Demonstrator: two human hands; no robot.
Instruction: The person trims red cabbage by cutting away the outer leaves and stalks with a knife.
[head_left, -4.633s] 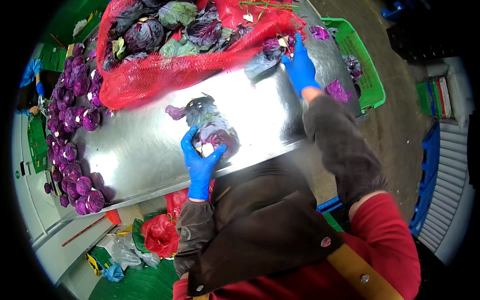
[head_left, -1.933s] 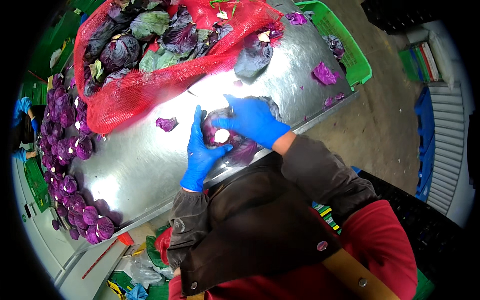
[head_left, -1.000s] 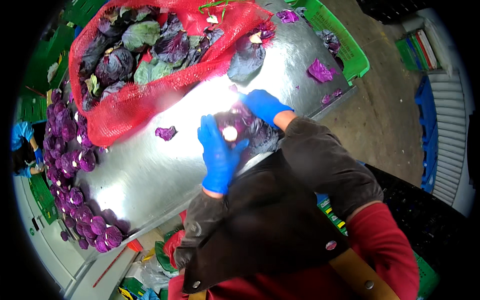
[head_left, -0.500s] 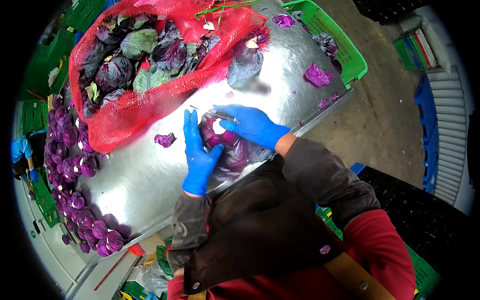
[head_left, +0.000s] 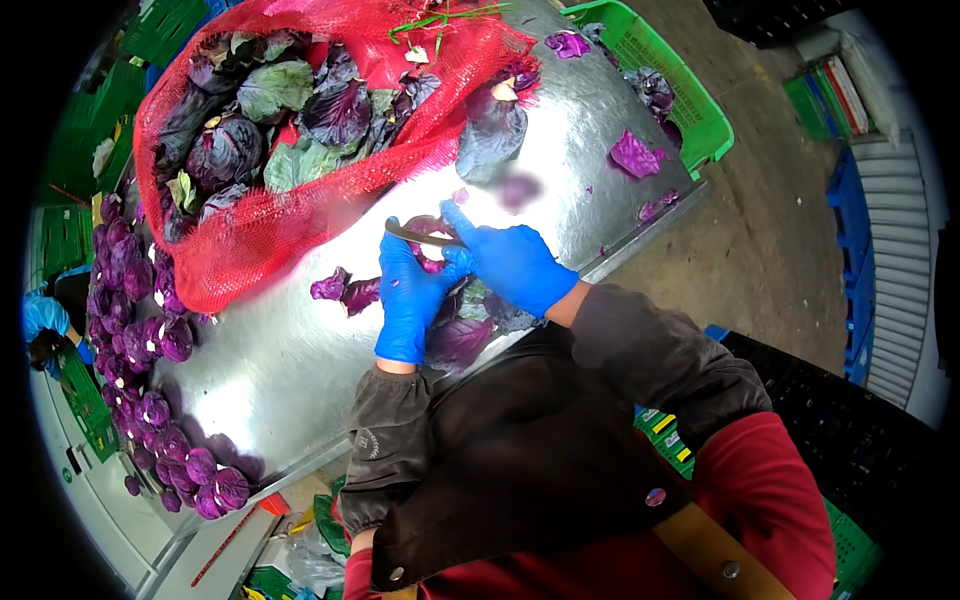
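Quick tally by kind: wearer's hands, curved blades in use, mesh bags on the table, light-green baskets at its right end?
Left hand and right hand: 2
Curved blade: 1
Red mesh bag: 1
Light-green basket: 1
Total: 5

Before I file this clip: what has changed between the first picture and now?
The right hand has left the dark leaf by the red mesh bag and come back toward the body, to the cabbage; a dark, curved tool now shows there. A second purple scrap lies beside the loose one. Unchanged: left hand at the cabbage, bag and heaped cabbages in place.
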